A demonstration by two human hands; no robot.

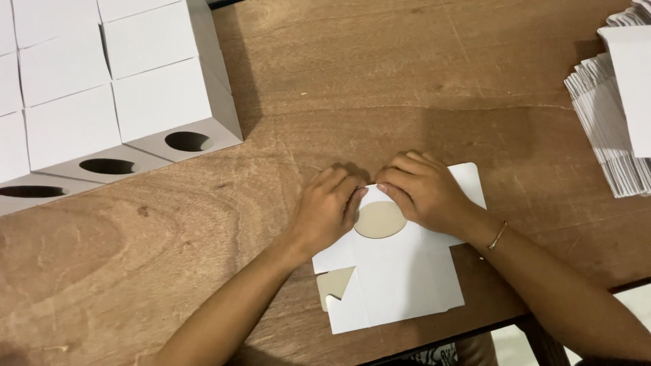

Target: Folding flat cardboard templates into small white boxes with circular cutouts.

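Carton blank: a flat white die-cut carton blank (400, 271) lay on the near middle of the wooden bench (339, 88), its far edge under both hands and its near edge close to the bench's near edge.
Round cut-out: a circular window (379, 219) in the blank showed tan, and sat between the two hands, partly covered by fingertips.
Near-left flap: a small notched tab (335, 282) at the blank's near-left corner showed its tan underside.
Left hand: the left hand (327, 209) rested knuckles-up on the far-left part of the blank, fingers curled and pressing down at the fold; it gripped nothing that could be seen.
Right hand: the right hand (424, 191) lay over the far-right part, fingertips meeting the left's at the crease line; a thin bracelet (497, 236) was on the wrist.
Doing it well: judging by the pose, a crease was being pressed along the far panel; keeping both sets of fingertips on one line and the blank flat on the bench would likely give a straight fold.
Far left: finished white boxes (163, 102) with oval holes stood in rows.
Far right: a stack of flat blanks (610, 115) waited, well apart from the hands.
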